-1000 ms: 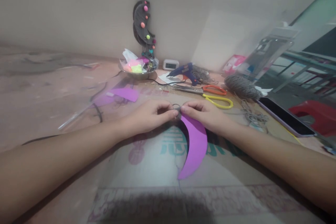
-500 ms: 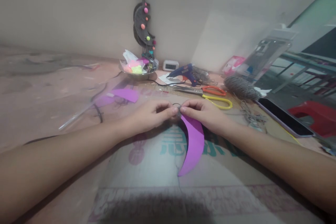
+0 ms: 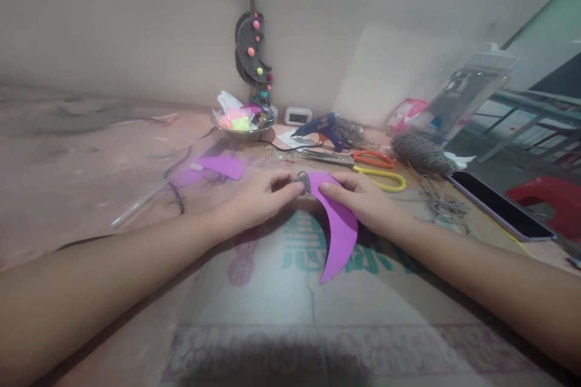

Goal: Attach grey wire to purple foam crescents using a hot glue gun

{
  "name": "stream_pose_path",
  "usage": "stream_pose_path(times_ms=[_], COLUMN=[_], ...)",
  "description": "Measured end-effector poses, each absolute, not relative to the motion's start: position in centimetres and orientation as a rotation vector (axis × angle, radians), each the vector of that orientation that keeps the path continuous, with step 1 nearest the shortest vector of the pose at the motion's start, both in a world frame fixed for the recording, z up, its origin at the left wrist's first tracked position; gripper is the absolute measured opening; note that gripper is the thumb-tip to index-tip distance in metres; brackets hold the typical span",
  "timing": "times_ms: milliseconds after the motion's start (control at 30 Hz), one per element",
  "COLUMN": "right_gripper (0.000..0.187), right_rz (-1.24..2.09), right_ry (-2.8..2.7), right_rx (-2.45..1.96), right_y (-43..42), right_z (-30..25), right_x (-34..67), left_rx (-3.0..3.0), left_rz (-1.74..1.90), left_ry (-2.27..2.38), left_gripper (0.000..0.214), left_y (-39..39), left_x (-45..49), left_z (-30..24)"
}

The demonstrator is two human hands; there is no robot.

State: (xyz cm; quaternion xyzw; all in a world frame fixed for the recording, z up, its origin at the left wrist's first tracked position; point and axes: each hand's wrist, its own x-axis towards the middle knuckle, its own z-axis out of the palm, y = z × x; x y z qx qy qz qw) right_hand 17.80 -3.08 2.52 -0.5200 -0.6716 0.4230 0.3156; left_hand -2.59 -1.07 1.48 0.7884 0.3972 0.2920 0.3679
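A purple crescent cutout point(image 3: 341, 227) hangs from my two hands over the printed cardboard point(image 3: 254, 308). Grey yarn point(image 3: 305, 181) covers its upper tip, and a small loop of it sticks up there. My left hand point(image 3: 276, 193) pinches this yarn-wrapped tip between thumb and forefinger. Just to the right, my right hand point(image 3: 356, 193) grips the bare purple part near the top, thumb in front. The crescent's lower point hangs free, curving down and to the left.
Behind my hands lie scissors point(image 3: 363, 163) with orange and yellow handles, a blue glue gun point(image 3: 324, 127) and a small white clock point(image 3: 298, 115). A metal bowl point(image 3: 242, 132) stands below a hanging grey moon ornament point(image 3: 249, 51). At right are a grey yarn ball point(image 3: 422, 152) and a phone point(image 3: 499, 205).
My right hand has shifted from the crescent's tip a little down its purple body. The yarn-covered tip now shows between my hands, and the crescent's lower point has swung up and right.
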Motion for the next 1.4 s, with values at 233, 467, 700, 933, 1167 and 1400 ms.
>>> stream_pose_path(times_ms=[233,467,700,933,1167,1400], right_gripper=[0.027,0.028,0.029,0.032,0.031,0.035], right_rz=[1.042,0.997,1.001,1.088,1.129,1.113], right_ry=[-1.855,-1.926,-1.923,-1.802,-1.735,-1.744], right_rx=[-1.386,-1.384,-1.372,-1.335,-1.285,-1.327], right_y=[-3.3,-3.3,-3.3,-3.1,-3.1,-3.2], right_z=[2.6,2.4,2.3,1.8,1.9,2.0], right_x=[17.4,17.6,17.6,17.9,17.9,17.6], left_rx=[2.056,2.124,2.245,2.297,2.365,2.488], left_rz=[0.685,0.652,0.667,0.979,1.0,1.022], left_ry=[0.98,0.97,0.996,0.985,1.008,0.913], left_gripper=[0.025,0.021,0.016,0.036,0.032,0.031], left_y=[-1.0,-1.0,-0.9,-1.2,-1.1,-0.9], left_x=[-2.5,-2.5,-2.6,-2.6,-2.8,-2.9], left_z=[1.4,1.5,1.1,0.5,0.3,0.1])
